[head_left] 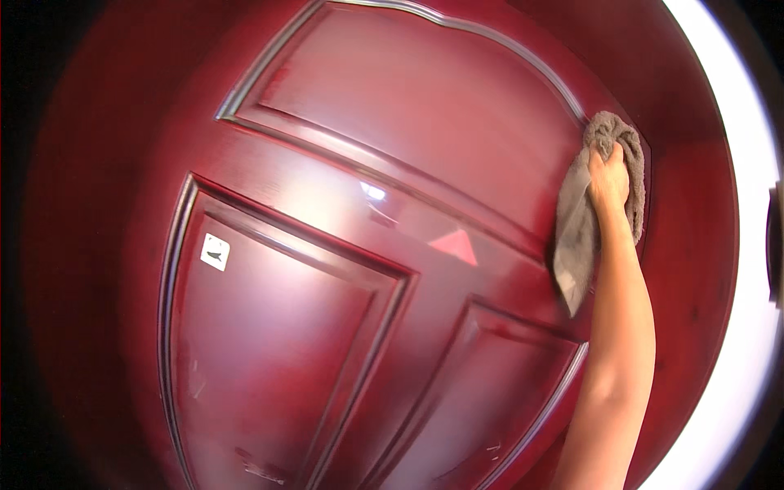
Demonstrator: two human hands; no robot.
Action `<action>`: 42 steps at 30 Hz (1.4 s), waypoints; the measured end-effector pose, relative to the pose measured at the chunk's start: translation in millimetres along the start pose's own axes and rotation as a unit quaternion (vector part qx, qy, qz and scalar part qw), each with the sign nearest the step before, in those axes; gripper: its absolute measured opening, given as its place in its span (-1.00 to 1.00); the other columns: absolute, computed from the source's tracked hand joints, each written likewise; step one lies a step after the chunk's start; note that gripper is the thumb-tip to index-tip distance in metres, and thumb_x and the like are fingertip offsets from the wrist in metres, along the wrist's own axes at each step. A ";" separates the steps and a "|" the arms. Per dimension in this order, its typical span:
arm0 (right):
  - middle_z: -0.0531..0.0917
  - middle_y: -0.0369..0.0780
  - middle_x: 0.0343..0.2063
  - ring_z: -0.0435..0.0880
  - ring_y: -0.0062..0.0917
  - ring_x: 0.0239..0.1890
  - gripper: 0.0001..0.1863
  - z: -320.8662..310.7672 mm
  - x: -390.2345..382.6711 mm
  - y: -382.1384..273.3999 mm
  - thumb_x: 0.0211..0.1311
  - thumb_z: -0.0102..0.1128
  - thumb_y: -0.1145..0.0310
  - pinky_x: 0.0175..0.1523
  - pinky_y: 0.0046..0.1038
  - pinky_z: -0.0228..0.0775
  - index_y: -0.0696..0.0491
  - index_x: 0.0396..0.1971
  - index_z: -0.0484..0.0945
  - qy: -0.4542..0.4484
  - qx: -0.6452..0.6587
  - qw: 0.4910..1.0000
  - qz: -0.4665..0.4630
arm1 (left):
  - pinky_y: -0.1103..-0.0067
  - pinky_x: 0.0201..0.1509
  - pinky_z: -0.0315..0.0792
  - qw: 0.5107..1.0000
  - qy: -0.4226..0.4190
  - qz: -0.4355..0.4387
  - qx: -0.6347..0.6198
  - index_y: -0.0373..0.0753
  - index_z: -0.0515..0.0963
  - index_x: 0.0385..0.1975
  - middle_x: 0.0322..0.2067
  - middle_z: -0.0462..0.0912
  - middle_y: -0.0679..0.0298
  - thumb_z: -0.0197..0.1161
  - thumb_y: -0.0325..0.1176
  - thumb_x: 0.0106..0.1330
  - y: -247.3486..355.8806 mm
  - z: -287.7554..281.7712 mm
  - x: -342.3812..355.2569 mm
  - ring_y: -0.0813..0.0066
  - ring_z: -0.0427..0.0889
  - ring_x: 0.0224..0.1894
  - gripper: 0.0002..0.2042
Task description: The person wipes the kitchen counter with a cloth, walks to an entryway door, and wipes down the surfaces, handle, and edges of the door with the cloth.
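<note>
My right hand [608,177] grips a grey-brown cloth [573,253] against the upper right part of a glossy dark red panelled door [408,90], beside the curved moulding. The cloth bunches above my fingers and hangs down in a long fold on the left of my wrist. A small white square sticker [216,251] with a dark mark is on the lower left panel. A pale red triangle [456,247] shows on the middle rail, either a mark or a reflection. My left hand is not in view.
A white upright edge [727,82], bent by the lens, runs down the right side beside the door. A dark object [774,245] shows at the far right rim of the picture. The left side falls into dark shadow.
</note>
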State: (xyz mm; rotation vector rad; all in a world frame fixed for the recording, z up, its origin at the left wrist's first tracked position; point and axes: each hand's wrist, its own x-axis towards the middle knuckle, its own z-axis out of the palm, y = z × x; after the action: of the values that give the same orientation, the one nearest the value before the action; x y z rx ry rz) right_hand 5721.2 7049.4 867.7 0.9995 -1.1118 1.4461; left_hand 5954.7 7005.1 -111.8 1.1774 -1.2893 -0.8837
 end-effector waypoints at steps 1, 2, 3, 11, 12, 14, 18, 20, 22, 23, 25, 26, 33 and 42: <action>0.52 0.08 -0.15 0.48 -0.09 -0.05 -0.36 1.5 0.8 -10.5 0.14 -0.06 -0.02 0.05 -0.20 0.26 0.11 0.12 0.21 0.002 0.003 1.000 -0.001 | 0.53 -0.72 0.26 1.000 0.004 0.002 -0.002 -0.23 0.51 -0.33 -0.74 0.36 0.32 0.05 -0.16 0.18 -1.0 -4.8 4.6 0.52 0.33 -0.75 -0.73; 0.52 0.08 -0.15 0.48 -0.09 -0.05 -0.36 2.6 2.4 -22.1 0.14 -0.06 -0.02 0.05 -0.20 0.26 0.12 0.11 0.22 0.007 0.015 1.000 -0.017 | 0.53 -0.72 0.26 1.000 0.008 0.004 -0.003 -0.23 0.51 -0.33 -0.74 0.36 0.32 0.05 -0.16 0.18 -2.1 -10.5 9.8 0.52 0.33 -0.75 -0.73; 0.51 0.08 -0.14 0.48 -0.09 -0.04 -0.36 2.5 2.6 -33.7 0.14 -0.05 -0.02 0.05 -0.20 0.26 0.12 0.11 0.22 0.013 0.026 0.999 -0.032 | 0.53 -0.72 0.26 1.000 0.012 0.007 -0.004 -0.23 0.51 -0.33 -0.74 0.36 0.32 0.05 -0.16 0.18 -3.5 -17.0 15.6 0.52 0.33 -0.75 -0.73; 0.51 0.10 -0.13 0.46 -0.10 -0.02 -0.43 1.3 -25.4 -127.6 0.16 -0.05 0.07 0.08 -0.23 0.24 0.14 0.08 0.25 0.047 0.095 0.992 -0.061 | 0.53 -0.72 0.25 0.997 0.068 0.024 0.015 -0.23 0.51 -0.34 -0.75 0.35 0.33 0.05 -0.15 0.18 -34.6 -118.0 58.9 0.52 0.32 -0.75 -0.73; 0.50 0.09 -0.11 0.45 -0.10 0.00 -0.43 1.5 -29.2 -148.4 0.16 -0.06 0.08 0.09 -0.23 0.23 0.13 0.09 0.24 0.027 0.103 0.992 -0.072 | 0.53 -0.72 0.25 0.997 0.077 0.018 0.014 -0.23 0.51 -0.34 -0.75 0.35 0.33 0.05 -0.15 0.18 -39.2 -127.5 54.5 0.52 0.32 -0.75 -0.73; 0.49 0.10 -0.11 0.44 -0.10 0.01 -0.44 -1.1 -16.5 -180.1 0.13 -0.06 0.11 0.09 -0.22 0.22 0.12 0.09 0.25 0.011 0.127 0.984 -0.121 | 0.53 -0.72 0.25 0.996 0.089 0.019 0.001 -0.23 0.51 -0.34 -0.75 0.35 0.33 0.05 -0.15 0.18 -31.9 -113.7 58.8 0.52 0.32 -0.76 -0.72; 0.48 0.08 -0.10 0.43 -0.10 0.02 -0.43 17.0 -8.2 -235.2 0.10 -0.02 0.14 0.10 -0.25 0.24 0.12 0.09 0.25 0.051 0.154 0.971 -0.174 | 0.54 -0.72 0.25 0.993 0.117 0.004 -0.012 -0.23 0.51 -0.34 -0.75 0.34 0.33 0.05 -0.14 0.18 -32.2 -129.3 53.1 0.52 0.32 -0.76 -0.72; 0.47 0.05 -0.06 0.42 -0.12 0.03 -0.42 10.8 -20.6 -257.7 0.08 0.00 0.18 0.13 -0.27 0.23 0.11 0.11 0.24 0.009 0.152 0.974 -0.166 | 0.54 -0.72 0.25 0.991 0.130 -0.013 -0.024 -0.23 0.51 -0.35 -0.75 0.34 0.33 0.05 -0.14 0.18 -35.7 -125.9 33.6 0.53 0.32 -0.76 -0.72; 0.47 0.04 -0.05 0.42 -0.13 0.04 -0.42 13.5 -34.2 -279.4 0.08 0.00 0.18 0.13 -0.28 0.22 0.11 0.11 0.25 -0.010 0.167 0.965 -0.201 | 0.54 -0.72 0.25 0.990 0.138 -0.027 -0.033 -0.23 0.51 -0.35 -0.75 0.34 0.33 0.05 -0.14 0.18 -38.3 -123.6 15.3 0.53 0.32 -0.76 -0.72; 0.46 0.04 -0.04 0.42 -0.14 0.04 -0.42 13.2 -41.2 -289.2 0.08 0.00 0.19 0.14 -0.29 0.22 0.10 0.11 0.25 -0.021 0.177 0.956 -0.231 | 0.54 -0.72 0.25 0.989 0.140 -0.032 -0.035 -0.23 0.51 -0.35 -0.76 0.34 0.33 0.05 -0.14 0.18 -39.3 -122.8 6.3 0.53 0.32 -0.76 -0.72; 0.44 0.04 -0.02 0.40 -0.17 0.07 -0.44 12.7 -56.9 -320.4 0.07 0.00 0.20 0.17 -0.30 0.19 0.07 0.11 0.27 -0.034 0.219 0.936 -0.274 | 0.54 -0.73 0.25 0.987 0.147 -0.044 -0.039 -0.23 0.51 -0.35 -0.76 0.34 0.33 0.05 -0.13 0.18 -41.3 -123.5 -11.6 0.53 0.32 -0.76 -0.72; 0.44 0.04 -0.02 0.39 -0.17 0.07 -0.44 13.1 -60.3 -331.6 0.06 0.00 0.20 0.18 -0.31 0.18 0.07 0.10 0.28 -0.039 0.223 0.934 -0.276 | 0.54 -0.73 0.25 0.987 0.147 -0.046 -0.038 -0.23 0.51 -0.35 -0.76 0.34 0.34 0.05 -0.13 0.18 -43.7 -129.2 -17.7 0.53 0.32 -0.76 -0.72; 0.35 0.03 0.07 0.27 -0.16 0.16 -0.45 16.3 -81.4 -371.0 0.02 0.05 0.26 0.25 -0.31 0.07 0.08 0.09 0.31 -0.030 0.275 0.918 -0.283 | 0.54 -0.73 0.25 0.984 0.161 -0.066 -0.031 -0.23 0.51 -0.36 -0.76 0.33 0.34 0.04 -0.13 0.18 -55.3 -154.7 -69.2 0.53 0.31 -0.76 -0.71; 0.30 0.05 0.10 0.22 -0.18 0.19 -0.34 -11.8 -127.6 -359.3 0.02 -0.01 0.26 0.27 -0.30 0.03 0.06 0.19 0.14 -0.144 0.293 0.898 -0.295 | 0.54 -0.73 0.24 0.989 0.127 -0.070 -0.014 -0.23 0.51 -0.37 -0.77 0.33 0.34 0.04 -0.12 0.18 -52.3 -161.4 -105.0 0.54 0.31 -0.77 -0.71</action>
State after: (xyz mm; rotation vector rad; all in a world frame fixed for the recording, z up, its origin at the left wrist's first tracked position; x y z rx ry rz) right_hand 6094.6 7054.6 789.8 1.8410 -0.4687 1.1530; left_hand 6107.5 7118.7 -171.7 1.3250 -0.9955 -0.8196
